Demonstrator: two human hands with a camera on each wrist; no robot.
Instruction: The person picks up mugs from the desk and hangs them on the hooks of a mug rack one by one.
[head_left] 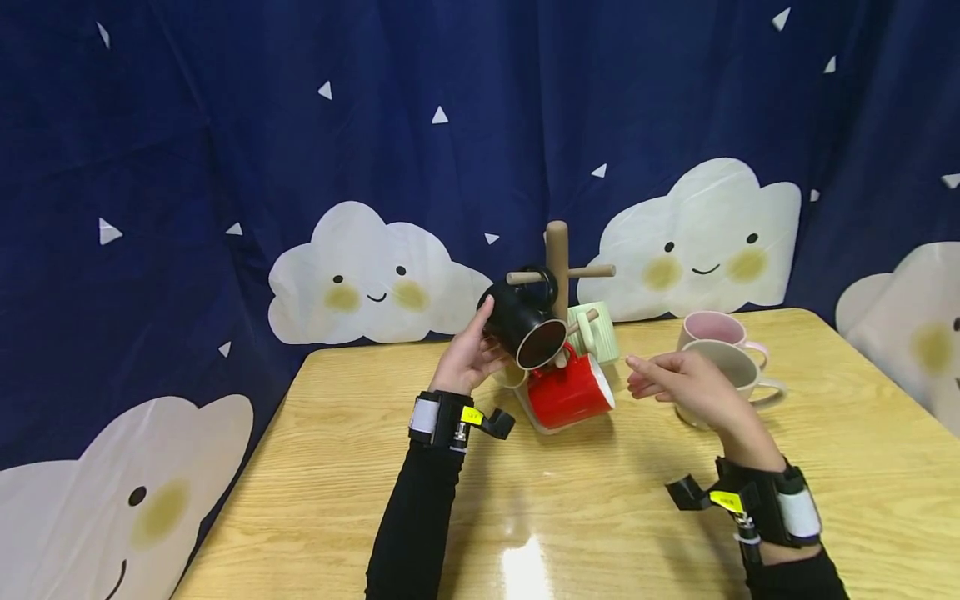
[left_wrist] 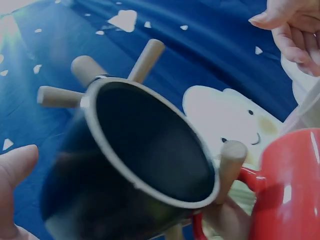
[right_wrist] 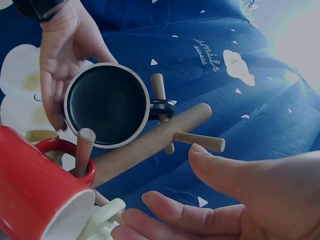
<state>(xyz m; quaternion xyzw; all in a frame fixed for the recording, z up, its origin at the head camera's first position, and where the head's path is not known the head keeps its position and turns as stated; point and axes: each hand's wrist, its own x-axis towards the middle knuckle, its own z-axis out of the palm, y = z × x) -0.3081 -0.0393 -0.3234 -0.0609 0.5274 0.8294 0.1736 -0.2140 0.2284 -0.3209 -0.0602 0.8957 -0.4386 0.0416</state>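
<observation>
Black mug (head_left: 510,321): black handle, dark inside, pale rim. Red mug (head_left: 566,396): red handle, glossy, white inside. Far side, pale green mug (head_left: 609,335), ribbed pattern. Yellowish mug (head_left: 512,377) left of red, mostly hidden. On right, 2 more: pink mug (head_left: 712,327) far, cream mug (head_left: 733,360) nearer. Mug tree (head_left: 557,250) plain light-brown wood. Worktop (head_left: 337,500) light tan, wood grain. Curtain (head_left: 300,125) navy, white triangles, white clouds with black eyes and smiles, yellow cheeks. Sleeves (head_left: 416,517) black. Wrist straps (head_left: 450,417) black, white patches, yellow labels.
</observation>
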